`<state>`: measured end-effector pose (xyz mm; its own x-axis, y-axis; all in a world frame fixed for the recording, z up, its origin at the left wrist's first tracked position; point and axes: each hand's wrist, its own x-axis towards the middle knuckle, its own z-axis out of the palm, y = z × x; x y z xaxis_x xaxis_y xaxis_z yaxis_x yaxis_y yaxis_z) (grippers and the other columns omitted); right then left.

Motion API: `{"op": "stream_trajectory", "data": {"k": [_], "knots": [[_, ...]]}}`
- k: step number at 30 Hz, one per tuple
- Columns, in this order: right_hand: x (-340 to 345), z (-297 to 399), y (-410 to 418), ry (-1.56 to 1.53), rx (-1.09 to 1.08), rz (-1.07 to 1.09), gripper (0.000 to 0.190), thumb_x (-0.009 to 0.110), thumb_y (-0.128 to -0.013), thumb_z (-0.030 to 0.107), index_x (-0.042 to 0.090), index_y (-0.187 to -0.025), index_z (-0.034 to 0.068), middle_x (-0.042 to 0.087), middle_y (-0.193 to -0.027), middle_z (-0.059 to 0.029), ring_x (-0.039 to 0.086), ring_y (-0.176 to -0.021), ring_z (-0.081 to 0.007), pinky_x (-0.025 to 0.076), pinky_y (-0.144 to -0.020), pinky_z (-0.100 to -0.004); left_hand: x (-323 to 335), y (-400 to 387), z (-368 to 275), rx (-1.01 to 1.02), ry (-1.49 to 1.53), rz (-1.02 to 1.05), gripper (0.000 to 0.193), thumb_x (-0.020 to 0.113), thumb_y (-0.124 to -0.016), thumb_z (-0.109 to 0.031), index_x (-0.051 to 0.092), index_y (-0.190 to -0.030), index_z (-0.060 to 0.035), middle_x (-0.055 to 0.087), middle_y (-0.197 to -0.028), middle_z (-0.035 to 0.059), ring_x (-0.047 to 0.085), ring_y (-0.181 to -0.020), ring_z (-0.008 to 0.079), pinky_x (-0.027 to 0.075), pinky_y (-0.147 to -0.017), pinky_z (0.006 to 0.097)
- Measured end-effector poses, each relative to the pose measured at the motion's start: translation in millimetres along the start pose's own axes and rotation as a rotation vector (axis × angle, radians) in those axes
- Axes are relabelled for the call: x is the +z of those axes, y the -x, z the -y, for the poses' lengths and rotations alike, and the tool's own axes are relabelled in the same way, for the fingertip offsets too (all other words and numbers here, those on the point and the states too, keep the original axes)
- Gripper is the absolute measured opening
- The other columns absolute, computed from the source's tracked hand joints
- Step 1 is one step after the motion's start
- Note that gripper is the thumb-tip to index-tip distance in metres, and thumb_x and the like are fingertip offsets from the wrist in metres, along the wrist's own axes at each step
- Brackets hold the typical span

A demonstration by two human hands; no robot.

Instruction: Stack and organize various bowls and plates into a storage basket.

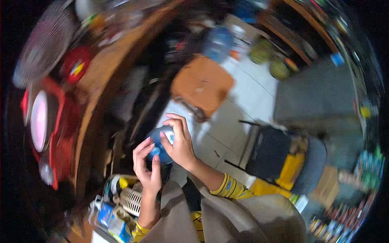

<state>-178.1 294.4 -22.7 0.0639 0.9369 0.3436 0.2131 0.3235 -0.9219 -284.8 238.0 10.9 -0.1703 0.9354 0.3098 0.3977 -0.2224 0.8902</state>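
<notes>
Before me stands a blue, clear plastic water gallon bottle with a light-blue cap, partly hidden by both hands. My left hand is over its near left side, thumb and fingers curved apart on either side of the cap in the picture. Over the right side is my right hand, its thumb spread from its bent fingers. Neither hand plainly holds anything. Whether the fingers touch the bottle cannot be told. Ahead on the tiled floor is an orange-brown stool, blurred.
A second blue gallon bottle stands past the stool. To the right is a dark chair. A wooden table curves along the left, bearing a fan and a red container. A bin of goods with a cream basket sits lower left.
</notes>
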Motion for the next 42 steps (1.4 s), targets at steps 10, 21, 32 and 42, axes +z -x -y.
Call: {"op": "stream_trajectory", "data": {"k": [10, 21, 32, 42], "knots": [[-366, -7, 217, 0.675, 0.263, -0.632, 0.026, 0.058, -0.074, 0.0, 0.049, -0.098, 0.003, 0.05, -0.106, -0.0145, 0.053, -0.094, -0.0279, 0.044, -0.079, -0.0331, 241, 94, -147, 0.248, -0.115, 1.115, 0.034, 0.055, -0.08, -0.007, 0.051, -0.113, -0.0052, 0.053, -0.112, 0.018, 0.052, -0.102, 0.0312, 0.04, -0.089, 0.0367], [-580, 48, 571, 0.894, 0.749, -0.993, 0.022, 0.058, -0.072, 0.007, 0.053, -0.093, 0.009, 0.055, -0.093, -0.0136, 0.054, -0.087, -0.0321, 0.046, -0.073, -0.0401, 416, 368, -211, 0.187, 0.148, 1.645, 0.029, 0.057, -0.079, -0.006, 0.057, -0.108, -0.0059, 0.056, -0.096, 0.0101, 0.056, -0.079, 0.0175, 0.044, -0.068, 0.0263], [-648, -88, 759, 0.755, 1.201, -1.568, 0.02, 0.06, -0.07, 0.008, 0.057, -0.09, 0.004, 0.062, -0.084, -0.0149, 0.059, -0.082, -0.0337, 0.047, -0.074, -0.0401, 573, 642, -195, 0.239, 0.272, 1.969, 0.025, 0.057, -0.079, -0.007, 0.057, -0.104, -0.0056, 0.061, -0.095, 0.0116, 0.06, -0.081, 0.0219, 0.046, -0.073, 0.0313], [-635, -94, 762, 0.613, 1.209, -1.648, 0.021, 0.062, -0.072, 0.009, 0.054, -0.091, 0.003, 0.062, -0.087, -0.0142, 0.06, -0.083, -0.0303, 0.047, -0.072, -0.038, 673, 777, -206, 0.431, -0.331, 1.863, 0.041, 0.058, -0.079, -0.034, 0.053, -0.107, -0.004, 0.061, -0.094, 0.014, 0.059, -0.087, 0.0271, 0.046, -0.076, 0.0358]]}}
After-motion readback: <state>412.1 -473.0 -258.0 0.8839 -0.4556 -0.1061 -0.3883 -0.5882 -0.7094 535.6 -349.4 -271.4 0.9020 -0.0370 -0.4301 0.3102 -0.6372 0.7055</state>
